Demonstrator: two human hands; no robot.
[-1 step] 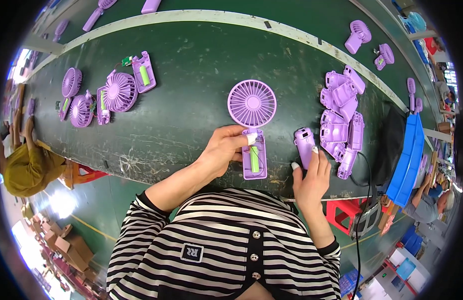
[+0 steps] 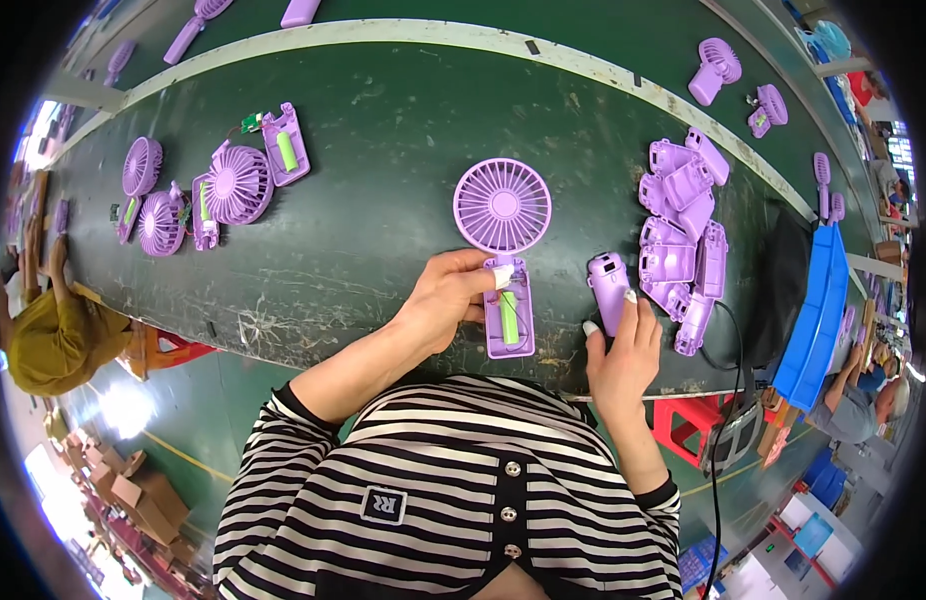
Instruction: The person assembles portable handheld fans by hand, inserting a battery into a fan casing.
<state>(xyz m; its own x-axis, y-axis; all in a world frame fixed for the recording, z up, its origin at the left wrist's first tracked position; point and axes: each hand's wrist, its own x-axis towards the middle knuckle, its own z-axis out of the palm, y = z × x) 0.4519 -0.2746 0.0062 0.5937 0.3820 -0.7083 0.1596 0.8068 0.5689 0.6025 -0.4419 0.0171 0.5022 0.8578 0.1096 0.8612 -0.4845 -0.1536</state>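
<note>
A purple handheld fan [image 2: 502, 206] lies face up in front of me, its handle opened to show a green battery [image 2: 509, 316] and thin wires. My left hand [image 2: 449, 298] grips the top of that handle, with a white-covered thumb pressed near the neck. To the right lies a purple handle cover [image 2: 610, 288], outer side up. My right hand [image 2: 625, 352] has its thumb and fingers around the cover's near end; white coverings show on its fingertips. Beside it sits a pile of purple handle covers [image 2: 673, 262].
Several opened fans [image 2: 239, 185] with batteries and a green circuit board lie at the left. Behind a pale rail [image 2: 423, 32] are more fans [image 2: 718, 65]. A blue bin [image 2: 813, 320] stands at the right, near a black cable [image 2: 740, 350]. Another person [image 2: 68, 335] works at far left.
</note>
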